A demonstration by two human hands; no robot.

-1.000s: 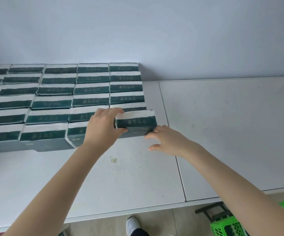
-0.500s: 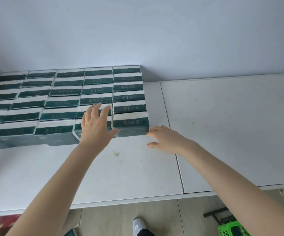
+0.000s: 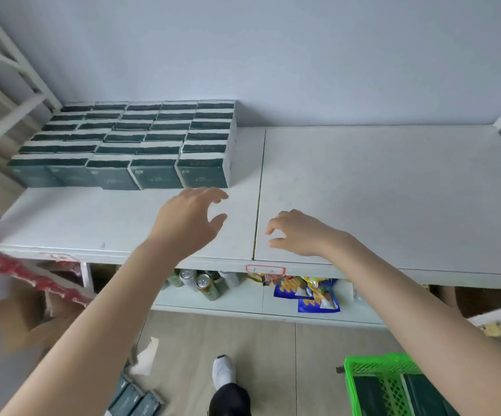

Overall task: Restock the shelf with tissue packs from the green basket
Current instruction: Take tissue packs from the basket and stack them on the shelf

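Several dark green and white tissue packs [image 3: 141, 142] stand in tight rows at the back left of the white shelf [image 3: 378, 187]. The front right pack [image 3: 202, 172] closes the nearest row. My left hand [image 3: 187, 222] hovers over the shelf's front, below that pack, fingers loosely curled and holding nothing. My right hand [image 3: 298, 234] hangs beside it to the right, also empty with loosely curled fingers. The green basket [image 3: 393, 385] sits on the floor at the bottom right with dark packs inside.
A lower shelf holds cans [image 3: 204, 285] and blue snack bags [image 3: 312, 295]. Loose tissue packs [image 3: 136, 399] lie on the floor at the lower left beside my white shoe [image 3: 223, 370]. Red-trimmed cardboard boxes [image 3: 21, 277] stand at the left.
Both hands have let go of the front right pack and pulled back toward the shelf's front edge. The view has dropped back, showing the floor and basket.
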